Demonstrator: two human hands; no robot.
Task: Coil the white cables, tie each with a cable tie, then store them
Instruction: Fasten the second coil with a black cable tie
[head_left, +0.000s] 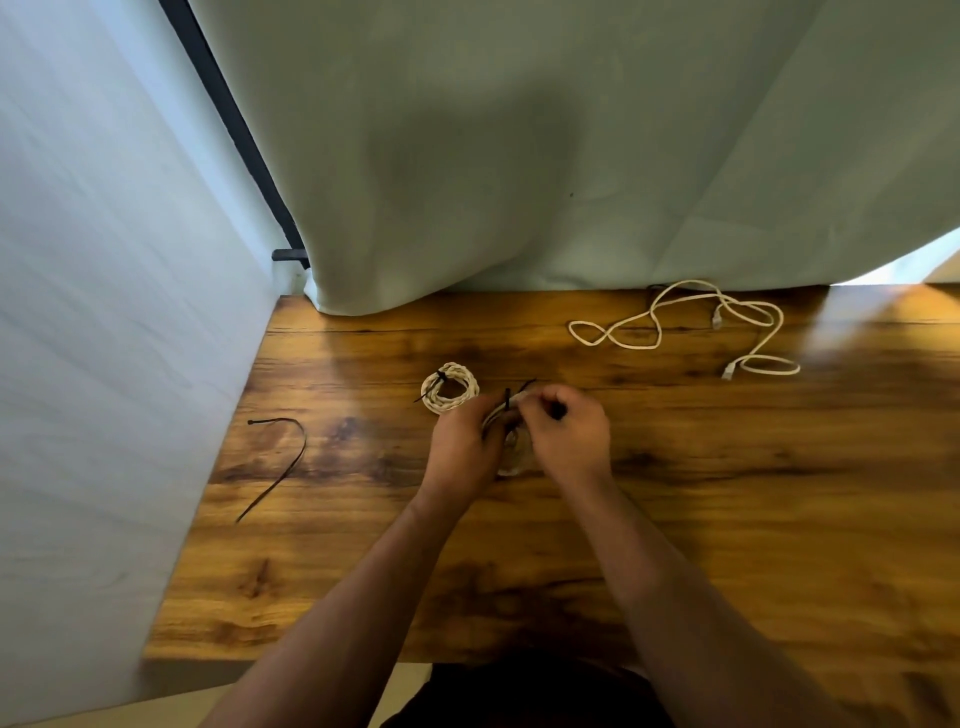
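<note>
The person is holding a coiled white cable (511, 457) between both hands, just above the tabletop (727, 519). The left hand (462, 447) is wrapping its grip round the coil's side, while the right hand (569, 436) is pinching a black cable tie (506, 401) crossing the coil's top. Just beyond the grip, slightly left, 1 tied coil (449, 387) is lying flat. Well beyond and right of the grip, 1 loose white cable (657, 325) is sprawling; far left, 1 spare cable tie (287, 467) is lying.
</note>
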